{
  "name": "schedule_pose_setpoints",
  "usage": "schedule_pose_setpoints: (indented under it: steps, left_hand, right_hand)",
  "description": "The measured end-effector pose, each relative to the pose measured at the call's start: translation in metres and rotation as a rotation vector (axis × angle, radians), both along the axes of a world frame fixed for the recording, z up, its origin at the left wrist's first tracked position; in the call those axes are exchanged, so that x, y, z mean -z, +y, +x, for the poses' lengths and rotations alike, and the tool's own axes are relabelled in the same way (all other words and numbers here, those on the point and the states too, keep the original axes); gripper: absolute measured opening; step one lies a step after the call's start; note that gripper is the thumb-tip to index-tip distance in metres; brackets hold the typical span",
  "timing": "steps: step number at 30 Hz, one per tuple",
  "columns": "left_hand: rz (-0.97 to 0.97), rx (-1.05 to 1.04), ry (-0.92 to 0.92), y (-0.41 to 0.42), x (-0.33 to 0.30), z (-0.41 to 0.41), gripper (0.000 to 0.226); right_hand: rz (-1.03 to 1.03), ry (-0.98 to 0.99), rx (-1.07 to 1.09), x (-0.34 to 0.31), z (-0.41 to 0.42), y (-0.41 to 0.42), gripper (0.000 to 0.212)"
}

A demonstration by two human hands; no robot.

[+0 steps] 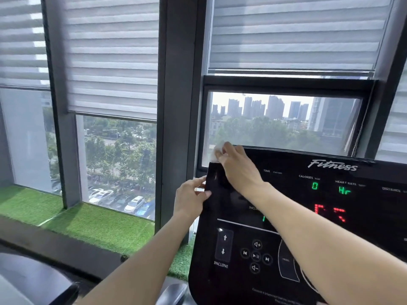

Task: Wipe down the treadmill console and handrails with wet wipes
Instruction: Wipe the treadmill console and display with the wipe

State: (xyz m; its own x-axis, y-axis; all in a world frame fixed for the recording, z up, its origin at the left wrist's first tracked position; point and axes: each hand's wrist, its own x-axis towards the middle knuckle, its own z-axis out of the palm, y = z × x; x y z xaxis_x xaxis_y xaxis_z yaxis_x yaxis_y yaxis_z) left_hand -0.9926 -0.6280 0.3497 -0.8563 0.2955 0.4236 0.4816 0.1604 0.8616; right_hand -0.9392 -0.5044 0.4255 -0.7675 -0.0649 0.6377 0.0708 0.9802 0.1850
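At the console's [286, 216] upper left corner, the right hand [236, 166] presses a bunched white wet wipe [217, 151] under curled fingers, likely to scrub that edge. Just below it, the left hand [191, 198] pinches the console's side rim, seemingly bracing the panel against the push.

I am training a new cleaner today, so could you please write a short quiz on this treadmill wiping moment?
1. True or false: the right hand holds the white wipe at the console's upper left corner.
2. What does the left hand grip?
A. the console's left edge
B. a spray bottle
C. the window blind
3. Which word is printed under the arrow buttons?

Key: 1 true; 2 A; 3 INCLINE.
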Motion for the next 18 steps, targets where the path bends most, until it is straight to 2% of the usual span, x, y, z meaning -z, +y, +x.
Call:
schedule_pose_setpoints:
  steps: [4, 6, 8, 11, 13, 18]
  left_hand:
    - [0.007, 0.015, -0.014, -0.001, 0.004, -0.002, 0.044]
    - [0.014, 0.015, -0.021, -0.001, 0.005, -0.003, 0.043]
    - [-0.01, -0.005, -0.001, -0.001, 0.005, -0.004, 0.042]
    - [-0.057, -0.016, 0.046, -0.002, 0.003, -0.005, 0.038]
    - [-0.055, -0.003, 0.024, -0.002, 0.002, -0.005, 0.04]
    - [-0.012, 0.029, -0.016, -0.002, 0.005, -0.006, 0.045]
  right_hand:
    - [-0.049, 0.05, 0.022, 0.002, -0.004, -0.002, 0.046]
    - [0.03, 0.097, 0.007, 0.021, 0.002, -0.005, 0.05]
    - [0.097, 0.112, -0.023, 0.045, 0.009, -0.009, 0.044]
    - [0.153, 0.031, -0.039, 0.059, 0.018, -0.008, 0.053]
    - [0.147, 0.03, -0.035, 0.046, 0.018, -0.007, 0.044]
    - [0.054, 0.024, 0.069, -0.004, 0.004, 0.007, 0.057]
